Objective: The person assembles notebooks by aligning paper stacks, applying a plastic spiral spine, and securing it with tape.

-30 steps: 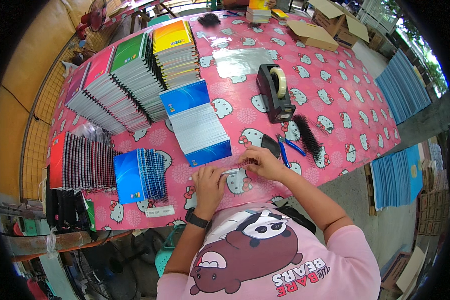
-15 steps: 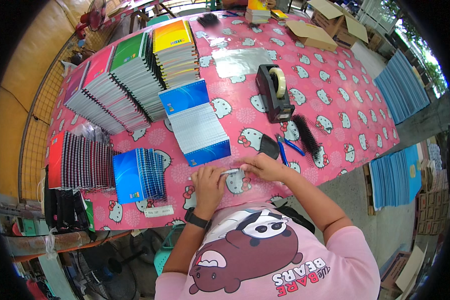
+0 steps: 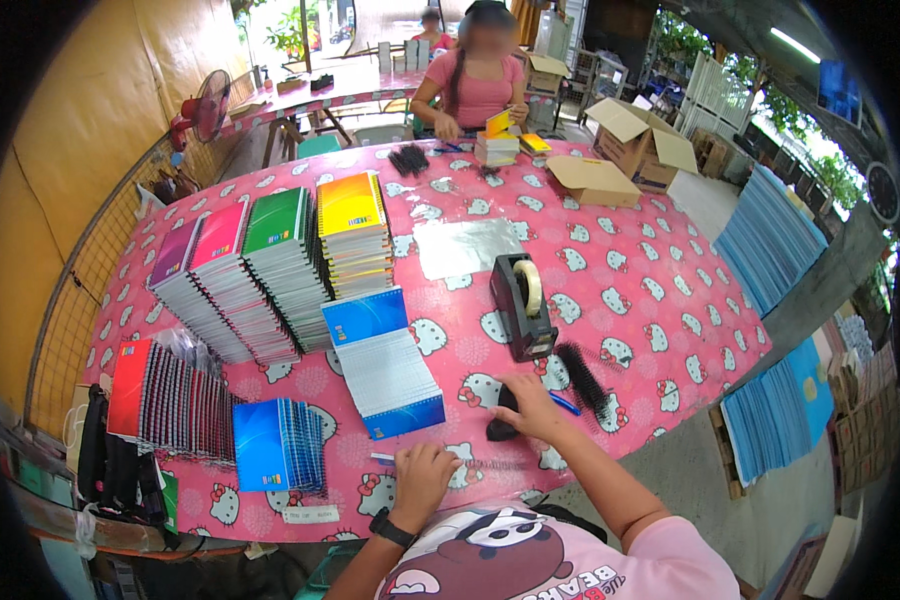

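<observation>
My left hand (image 3: pixel 425 474) is closed over a thin white piece with a blue end (image 3: pixel 381 459), near the table's front edge. What kind of thing it is does not show under my fingers. A thin wire coil (image 3: pixel 498 465) lies in line with it on the right. My right hand (image 3: pixel 533 408) is over a black rounded object (image 3: pixel 501 430), thumb and fingers apart and partly covering it. Blue-handled pliers (image 3: pixel 566 403) lie beside that hand. Just ahead, a blue-covered pile of bound white pages (image 3: pixel 392 375) leans fanned out.
Tall stacks of spiral notebooks (image 3: pixel 275 270) stand at the left, with red notebooks (image 3: pixel 170 410) and blue notebooks (image 3: pixel 280 445) nearer. A tape dispenser (image 3: pixel 523 310), black coils (image 3: pixel 580 380) and a clear plastic sheet (image 3: pixel 465 248) lie ahead. Across the table, a person (image 3: pixel 475 85) handles small yellow-covered books.
The view has tilted up, bringing the person opposite into sight. My right hand has left the white piece and moved forward onto the black object. My left hand stays on the piece.
</observation>
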Available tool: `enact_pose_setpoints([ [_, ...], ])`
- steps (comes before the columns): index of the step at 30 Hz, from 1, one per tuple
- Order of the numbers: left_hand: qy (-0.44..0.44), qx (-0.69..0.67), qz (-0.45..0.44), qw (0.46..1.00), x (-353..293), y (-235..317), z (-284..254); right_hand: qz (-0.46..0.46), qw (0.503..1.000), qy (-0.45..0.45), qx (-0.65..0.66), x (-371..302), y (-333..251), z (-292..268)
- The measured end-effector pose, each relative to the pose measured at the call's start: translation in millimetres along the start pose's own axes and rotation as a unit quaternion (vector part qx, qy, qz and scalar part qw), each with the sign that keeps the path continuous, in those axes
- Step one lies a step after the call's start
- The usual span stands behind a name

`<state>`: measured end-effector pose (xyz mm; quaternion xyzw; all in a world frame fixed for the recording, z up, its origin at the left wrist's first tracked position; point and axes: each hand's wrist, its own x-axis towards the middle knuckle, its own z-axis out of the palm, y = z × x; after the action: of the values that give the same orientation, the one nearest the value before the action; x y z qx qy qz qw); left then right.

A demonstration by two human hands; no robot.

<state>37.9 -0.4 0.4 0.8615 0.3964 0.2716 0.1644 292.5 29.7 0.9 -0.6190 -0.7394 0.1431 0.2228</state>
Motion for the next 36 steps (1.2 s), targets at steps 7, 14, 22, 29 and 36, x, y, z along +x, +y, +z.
enact_pose_setpoints([
  [7,-0.019,-0.007,0.004,1.0,0,2,-11,0.056,0.979,-0.165,-0.11,-11,1,-12],
  [14,0.012,-0.017,0.017,1.0,-3,-3,-7,-0.033,0.975,-0.182,-0.125,-12,2,-12],
  [22,-0.027,-0.009,0.009,1.0,-6,-7,-8,-0.001,0.927,-0.176,0.331,-7,12,-3],
  [29,0.075,0.03,-0.019,0.997,-7,-10,-17,-0.032,0.832,-0.292,0.47,-6,-13,-3],
  [36,0.044,0.031,-0.033,0.998,-17,-23,-12,-0.043,0.899,-0.238,0.366,-2,-39,5],
])
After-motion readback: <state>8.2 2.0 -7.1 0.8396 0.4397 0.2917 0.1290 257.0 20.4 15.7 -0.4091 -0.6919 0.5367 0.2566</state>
